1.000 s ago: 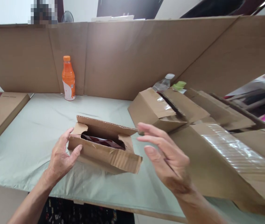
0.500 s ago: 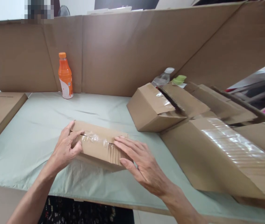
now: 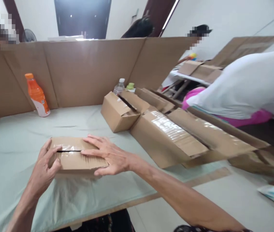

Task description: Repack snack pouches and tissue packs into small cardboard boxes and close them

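A small cardboard box (image 3: 71, 162) lies on the green cloth in front of me, its top flaps taped and a dark slit showing along the seam. Around its left end is my left hand (image 3: 45, 164), fingers over the back edge and top, thumb on the near part of the top. Across the right part of the top rests my right hand (image 3: 109, 156), fingers spread out flat and thumb near the front right corner. The box's right end is partly hidden by this hand.
Right of the box stand several taped cardboard boxes (image 3: 159, 141). Behind them are a clear bottle (image 3: 119, 87) and a green-capped container (image 3: 130, 86). An orange drink bottle (image 3: 37, 96) stands before the cardboard partition (image 3: 90, 71). A person in white (image 3: 252, 83) leans at the right.
My view has swung to the right, showing more boxes and people. My right hand has shifted across the box top with fingers more spread. The dark slit between the flaps shows more plainly.
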Demonstrator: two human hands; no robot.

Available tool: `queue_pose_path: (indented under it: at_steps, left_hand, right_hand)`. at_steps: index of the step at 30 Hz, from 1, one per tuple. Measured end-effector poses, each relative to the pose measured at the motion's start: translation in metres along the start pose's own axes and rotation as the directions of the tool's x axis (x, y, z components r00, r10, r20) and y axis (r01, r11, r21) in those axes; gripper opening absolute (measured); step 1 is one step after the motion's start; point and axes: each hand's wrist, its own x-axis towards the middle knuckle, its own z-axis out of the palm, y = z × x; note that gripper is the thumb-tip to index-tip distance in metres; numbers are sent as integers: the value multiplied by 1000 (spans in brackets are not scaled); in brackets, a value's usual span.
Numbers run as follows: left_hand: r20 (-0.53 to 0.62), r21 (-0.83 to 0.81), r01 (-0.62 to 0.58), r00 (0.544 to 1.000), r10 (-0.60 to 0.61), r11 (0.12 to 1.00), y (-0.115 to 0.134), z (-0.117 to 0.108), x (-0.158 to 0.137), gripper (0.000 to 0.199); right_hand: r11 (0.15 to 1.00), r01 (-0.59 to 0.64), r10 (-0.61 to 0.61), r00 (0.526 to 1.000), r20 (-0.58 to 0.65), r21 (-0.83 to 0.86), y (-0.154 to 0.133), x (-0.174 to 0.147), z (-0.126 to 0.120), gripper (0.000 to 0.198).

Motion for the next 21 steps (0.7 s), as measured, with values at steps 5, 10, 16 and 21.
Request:
queue_pose_path:
  at_steps: [5,10,16,21]
  left_hand:
    - [-2,-10,-61,998,61,998,-4,-4,4,36]
    - [15,-77,-111,994,112,991,11,18,18,35]
    - [44,-382,-94,992,120,919,51,80,24,65]
    - [165,-436,-14,982,94,900,58,125,3,65]
  right_hand:
    - [1000,1,0,998,-57,15,-16,-10,4,65]
    - [996,-82,84,988,-130,26,-26,-37,4,57]
    - [896,-422,315,825,-468,-140,-26,-133,23,48]
    - [615,-767,440,529,-726,-186,-8,-175,31,38]
